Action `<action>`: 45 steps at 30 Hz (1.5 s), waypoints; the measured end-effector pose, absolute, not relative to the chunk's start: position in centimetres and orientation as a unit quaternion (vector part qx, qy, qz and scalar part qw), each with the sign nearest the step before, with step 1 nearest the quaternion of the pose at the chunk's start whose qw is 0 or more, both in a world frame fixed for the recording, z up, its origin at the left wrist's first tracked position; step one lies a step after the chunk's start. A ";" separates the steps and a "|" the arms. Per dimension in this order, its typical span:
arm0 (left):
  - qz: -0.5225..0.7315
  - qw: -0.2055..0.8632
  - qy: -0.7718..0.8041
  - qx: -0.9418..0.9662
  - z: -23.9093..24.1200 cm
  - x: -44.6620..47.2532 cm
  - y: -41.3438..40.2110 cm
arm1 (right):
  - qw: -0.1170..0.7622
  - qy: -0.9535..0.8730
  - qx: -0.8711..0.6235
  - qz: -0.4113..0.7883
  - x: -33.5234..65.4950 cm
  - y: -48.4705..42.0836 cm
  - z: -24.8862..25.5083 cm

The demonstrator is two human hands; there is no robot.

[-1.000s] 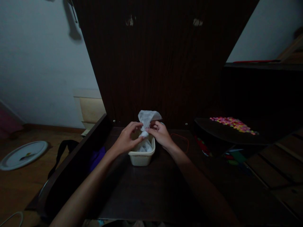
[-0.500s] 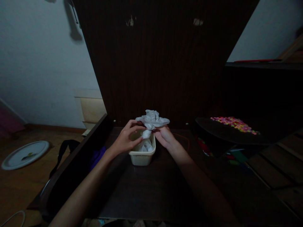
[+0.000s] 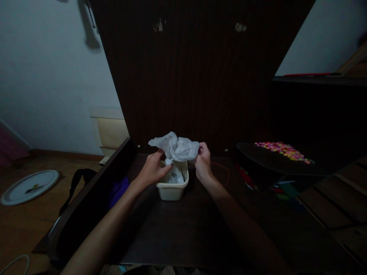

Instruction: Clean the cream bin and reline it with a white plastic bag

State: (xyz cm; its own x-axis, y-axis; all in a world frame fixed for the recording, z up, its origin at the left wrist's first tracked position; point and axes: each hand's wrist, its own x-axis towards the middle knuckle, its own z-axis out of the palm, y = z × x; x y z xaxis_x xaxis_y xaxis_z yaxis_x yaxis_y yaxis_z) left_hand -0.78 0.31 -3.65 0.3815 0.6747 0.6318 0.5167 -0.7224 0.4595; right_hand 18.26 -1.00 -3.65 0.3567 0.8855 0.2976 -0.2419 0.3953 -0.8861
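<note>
A small cream plastic basket [image 3: 171, 190] stands on a dark wooden table [image 3: 186, 233]. A white plastic bag [image 3: 174, 148] rises out of it, its mouth spread wide above the rim. My left hand [image 3: 151, 170] pinches the bag's left edge with closed fingers. On the right edge my right hand [image 3: 203, 160] is closed in a fist-like grip. The bag's lower part sits inside the basket.
A dark wooden panel [image 3: 195, 76] stands behind the table. A black tray with colourful small pieces [image 3: 279, 149] lies to the right, a red loop [image 3: 222, 170] beside my right wrist. On the floor at left are a white plate [image 3: 28, 186] and a black strap [image 3: 78, 179].
The bag's top was bunched between both hands. My hands have moved apart, left one leftward and right one rightward, pulling the bag's mouth wide.
</note>
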 end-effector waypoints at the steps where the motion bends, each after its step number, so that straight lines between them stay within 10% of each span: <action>1: 0.422 0.090 0.374 0.821 -3.7 -0.8 0.4 | 0.725 -0.438 -0.385 0.367 18.5 -1.7 -3.4; 7: 0.419 0.075 0.385 0.819 -3.2 -0.1 0.3 | 0.475 -0.783 -0.262 0.302 18.3 -5.5 -1.9; 14: 0.427 0.092 0.386 0.812 -2.7 0.4 0.0 | 0.543 -0.747 -0.318 0.216 17.2 -3.5 -2.7; 25: 0.457 0.430 0.316 0.711 -4.2 -0.7 -0.1 | 0.490 -0.801 -0.328 0.100 18.5 -2.0 -4.0; 45: 0.359 0.202 0.245 0.878 -0.9 -2.4 0.9 | 0.502 -0.807 -0.304 0.066 19.2 -1.3 -5.0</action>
State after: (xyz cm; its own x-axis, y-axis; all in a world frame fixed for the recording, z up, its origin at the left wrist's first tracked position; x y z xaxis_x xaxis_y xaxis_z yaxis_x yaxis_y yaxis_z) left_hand -2.39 0.86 -0.91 0.6222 0.5752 0.5310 0.2857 -0.7984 0.5301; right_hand 19.24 -1.29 -4.96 -0.3108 0.5569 0.7702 0.4239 0.8065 -0.4121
